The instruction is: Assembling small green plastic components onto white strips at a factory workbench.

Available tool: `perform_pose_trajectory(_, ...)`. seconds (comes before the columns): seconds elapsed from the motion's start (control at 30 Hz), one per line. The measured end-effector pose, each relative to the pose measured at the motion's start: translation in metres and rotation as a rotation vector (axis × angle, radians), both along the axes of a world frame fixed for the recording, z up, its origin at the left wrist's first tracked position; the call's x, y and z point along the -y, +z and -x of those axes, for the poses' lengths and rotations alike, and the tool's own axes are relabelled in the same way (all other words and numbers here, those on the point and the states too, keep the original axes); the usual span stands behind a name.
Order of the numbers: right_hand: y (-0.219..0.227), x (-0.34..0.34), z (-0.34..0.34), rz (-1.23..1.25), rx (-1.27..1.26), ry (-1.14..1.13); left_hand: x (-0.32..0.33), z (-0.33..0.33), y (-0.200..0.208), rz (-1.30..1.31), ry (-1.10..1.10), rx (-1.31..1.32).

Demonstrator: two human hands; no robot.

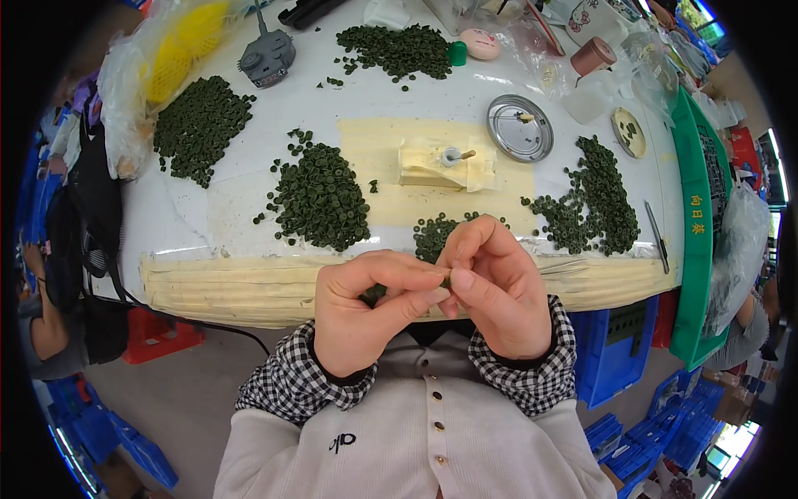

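Fingers pinching: left hand and right hand meet tip to tip on a small dark green piece, over the near edge of the white table. Clock centred there, twelve straight ahead. Just beyond, near twelve, a small heap of green discs; larger ones at ten and two. Farther, at twelve, a taped block, peg on top; round metal lid at one. Grey model turret, far off at eleven.
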State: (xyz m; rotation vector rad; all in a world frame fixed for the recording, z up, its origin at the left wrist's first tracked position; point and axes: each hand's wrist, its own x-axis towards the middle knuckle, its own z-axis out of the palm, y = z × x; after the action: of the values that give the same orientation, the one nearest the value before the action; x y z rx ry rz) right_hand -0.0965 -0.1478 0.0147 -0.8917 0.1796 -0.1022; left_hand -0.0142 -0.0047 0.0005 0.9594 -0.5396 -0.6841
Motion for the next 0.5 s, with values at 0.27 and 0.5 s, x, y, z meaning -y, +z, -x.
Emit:
perform_pose_trajectory(0.27, -0.0027, 0.0005, 0.0002, 0.102, -0.024, -0.019, -0.0016, -0.0009, -0.0023, -0.099, 0.052, 0.086)
perform_pose_trajectory(0.5, -0.0021, -0.0049, 0.0009, 0.289, 0.006, -0.145, -0.0024, -0.0010, -0.0058, -0.157, 0.062, 0.058)
